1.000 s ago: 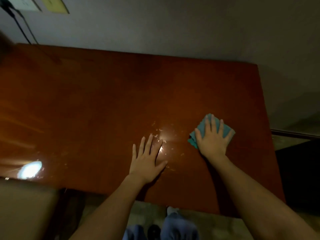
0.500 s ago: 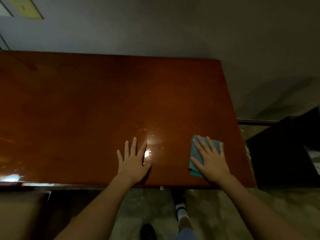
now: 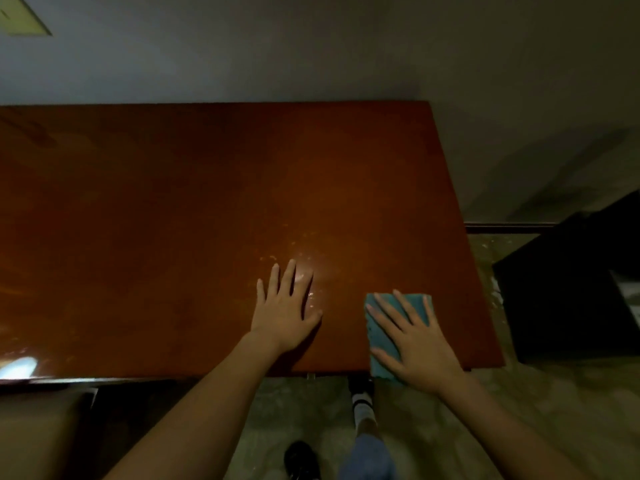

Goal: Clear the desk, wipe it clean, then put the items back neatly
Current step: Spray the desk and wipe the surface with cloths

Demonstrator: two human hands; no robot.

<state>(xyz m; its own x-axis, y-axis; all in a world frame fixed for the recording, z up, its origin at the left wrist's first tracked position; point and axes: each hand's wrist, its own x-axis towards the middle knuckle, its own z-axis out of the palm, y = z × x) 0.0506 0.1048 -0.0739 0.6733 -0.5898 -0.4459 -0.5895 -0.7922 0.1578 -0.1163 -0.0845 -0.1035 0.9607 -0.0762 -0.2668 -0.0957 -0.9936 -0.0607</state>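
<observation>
One counter [image 3: 173,220], reddish-brown, fills the middle of the frame. One teal cloth [image 3: 381,337] lies at its lower right, hanging slightly over the near edge. Two hands: the left hand [image 3: 285,317] flat on the counter at lower centre, the right hand [image 3: 420,344] flat on the cloth. Two bare forearms run to the bottom edge. Two feet show below the counter: one black shoe [image 3: 299,459], one white sock [image 3: 362,408]. One yellowish sheet [image 3: 20,15] sits at upper left. One dark cabinet [image 3: 571,289] stands at right.
</observation>
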